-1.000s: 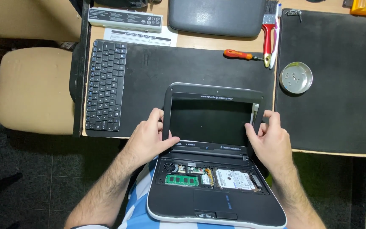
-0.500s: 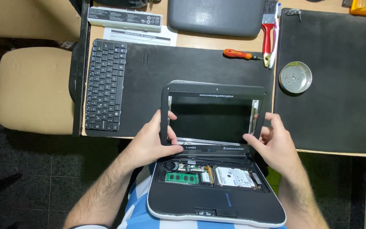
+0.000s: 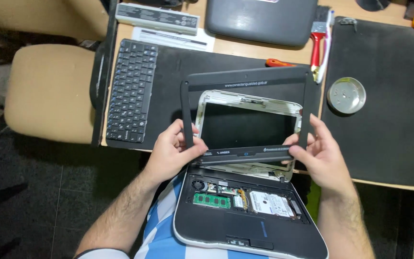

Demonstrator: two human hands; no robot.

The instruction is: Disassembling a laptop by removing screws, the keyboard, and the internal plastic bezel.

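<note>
A small open laptop (image 3: 245, 230) rests on my lap, its keyboard removed so the green memory stick, fan and silver drive show. The dark screen (image 3: 245, 129) stands up in its pale lid frame. A black plastic screen bezel (image 3: 245, 79) is lifted clear of the lid. My left hand (image 3: 171, 151) grips the bezel's lower left corner. My right hand (image 3: 319, 156) grips its lower right corner.
On the desk lie a detached black keyboard (image 3: 131, 91), a long grey battery (image 3: 156, 17), a grey laptop case (image 3: 259, 19), a red-handled brush (image 3: 318, 48), an orange screwdriver (image 3: 279, 63) and a round metal tin (image 3: 346, 95) on a black mat. A beige chair (image 3: 49, 91) stands left.
Both hands moved from the laptop's hinge area to the bezel's sides, and the bezel has come off the lid and been lifted up, showing the pale frame behind it.
</note>
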